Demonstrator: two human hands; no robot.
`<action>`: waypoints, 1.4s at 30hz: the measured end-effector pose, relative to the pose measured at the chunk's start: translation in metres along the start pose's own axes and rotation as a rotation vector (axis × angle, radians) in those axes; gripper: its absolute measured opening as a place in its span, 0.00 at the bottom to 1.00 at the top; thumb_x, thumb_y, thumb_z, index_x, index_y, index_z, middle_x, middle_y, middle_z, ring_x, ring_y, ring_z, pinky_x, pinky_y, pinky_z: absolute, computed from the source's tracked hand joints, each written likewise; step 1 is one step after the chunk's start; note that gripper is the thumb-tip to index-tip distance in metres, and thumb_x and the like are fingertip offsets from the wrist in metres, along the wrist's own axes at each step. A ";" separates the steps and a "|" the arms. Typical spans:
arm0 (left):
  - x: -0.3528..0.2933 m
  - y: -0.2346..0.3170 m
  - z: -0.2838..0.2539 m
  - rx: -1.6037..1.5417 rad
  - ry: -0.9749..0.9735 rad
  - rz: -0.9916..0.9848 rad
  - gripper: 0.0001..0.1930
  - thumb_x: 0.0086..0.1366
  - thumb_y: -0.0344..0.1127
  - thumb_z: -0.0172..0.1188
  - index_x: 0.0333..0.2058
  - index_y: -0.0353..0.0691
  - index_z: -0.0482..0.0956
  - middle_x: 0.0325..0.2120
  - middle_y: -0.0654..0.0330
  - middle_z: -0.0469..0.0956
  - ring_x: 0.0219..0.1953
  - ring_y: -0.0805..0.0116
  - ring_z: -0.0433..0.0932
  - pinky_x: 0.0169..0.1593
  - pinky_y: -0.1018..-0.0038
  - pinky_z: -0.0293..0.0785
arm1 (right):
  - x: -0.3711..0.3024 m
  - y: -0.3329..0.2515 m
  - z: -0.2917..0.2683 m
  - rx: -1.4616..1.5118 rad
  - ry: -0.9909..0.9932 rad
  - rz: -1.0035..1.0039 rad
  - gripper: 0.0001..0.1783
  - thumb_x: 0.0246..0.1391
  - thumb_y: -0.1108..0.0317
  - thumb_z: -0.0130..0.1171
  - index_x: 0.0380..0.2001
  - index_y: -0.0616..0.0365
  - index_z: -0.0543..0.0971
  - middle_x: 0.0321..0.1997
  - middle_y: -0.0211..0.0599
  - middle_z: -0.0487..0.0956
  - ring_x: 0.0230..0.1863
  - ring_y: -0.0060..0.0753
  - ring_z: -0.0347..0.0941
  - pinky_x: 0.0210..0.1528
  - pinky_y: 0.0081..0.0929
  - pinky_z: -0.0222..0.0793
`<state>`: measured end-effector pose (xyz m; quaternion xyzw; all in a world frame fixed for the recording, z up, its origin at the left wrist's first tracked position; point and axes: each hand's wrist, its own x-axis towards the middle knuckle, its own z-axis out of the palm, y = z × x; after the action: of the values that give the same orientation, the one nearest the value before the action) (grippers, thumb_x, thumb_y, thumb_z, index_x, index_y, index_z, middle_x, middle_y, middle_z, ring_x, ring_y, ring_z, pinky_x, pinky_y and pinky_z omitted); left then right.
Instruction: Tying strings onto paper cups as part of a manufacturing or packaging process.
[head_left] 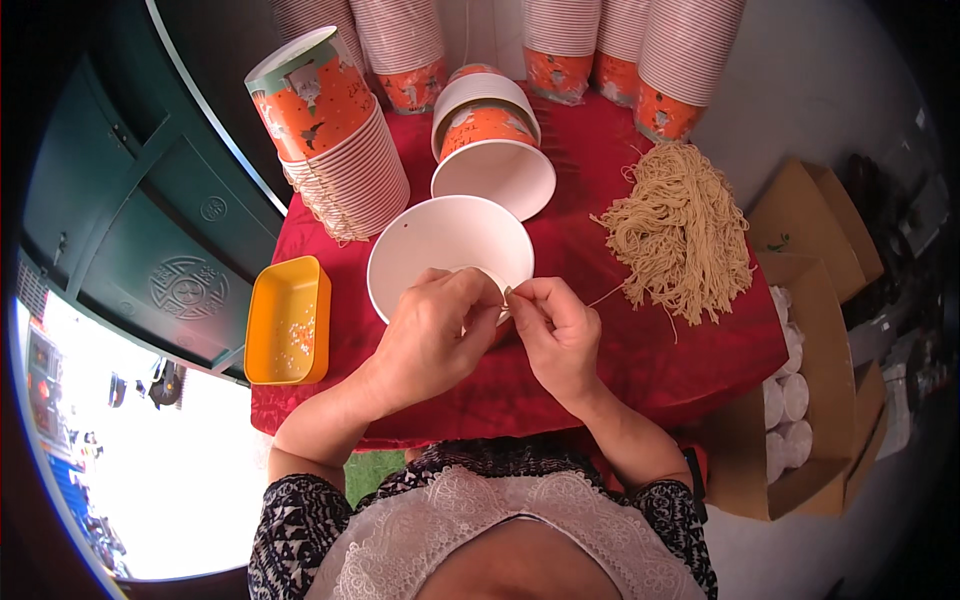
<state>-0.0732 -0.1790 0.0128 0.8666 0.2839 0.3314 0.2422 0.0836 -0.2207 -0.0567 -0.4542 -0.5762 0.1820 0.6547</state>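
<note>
A white-lined paper bucket lies with its open mouth toward me, and a small hole shows near its upper left rim. My left hand is closed in a pinch over the bucket's near rim, its fingertips on a thin beige cord. Close beside it, my right hand pinches the same cord, the fingertips of both hands almost meeting. From the right hand the cord trails toward a large loose heap of beige cords. The exact spot where cord and rim meet is partly hidden by my fingers.
More buckets lie behind this one. A tall nested stack with cords hanging down stands left, near a yellow tray holding small bits. Wrapped bucket stacks line the back of the red cloth. A cardboard box stands right.
</note>
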 end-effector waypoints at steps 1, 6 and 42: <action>0.000 -0.001 0.000 0.001 0.000 0.000 0.05 0.56 0.20 0.61 0.32 0.33 0.77 0.27 0.56 0.80 0.33 0.60 0.79 0.36 0.68 0.74 | 0.000 -0.001 -0.001 0.001 0.000 0.000 0.04 0.58 0.80 0.61 0.36 0.64 0.76 0.23 0.33 0.80 0.24 0.14 0.75 0.24 0.18 0.68; 0.002 -0.002 0.002 -0.018 0.036 -0.012 0.04 0.57 0.21 0.61 0.32 0.33 0.77 0.26 0.56 0.80 0.32 0.61 0.79 0.37 0.69 0.74 | 0.003 0.001 -0.004 -0.058 -0.038 -0.125 0.05 0.54 0.81 0.62 0.35 0.65 0.79 0.26 0.43 0.82 0.25 0.30 0.81 0.25 0.24 0.72; 0.001 -0.009 0.005 0.038 0.042 0.056 0.05 0.56 0.21 0.63 0.32 0.35 0.80 0.29 0.57 0.80 0.39 0.58 0.77 0.44 0.67 0.73 | -0.002 -0.002 -0.014 -0.047 0.042 -0.075 0.04 0.58 0.77 0.61 0.36 0.65 0.79 0.27 0.38 0.82 0.26 0.24 0.79 0.27 0.24 0.71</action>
<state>-0.0720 -0.1730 0.0043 0.8716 0.2707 0.3506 0.2100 0.0951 -0.2284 -0.0547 -0.4512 -0.5828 0.1343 0.6623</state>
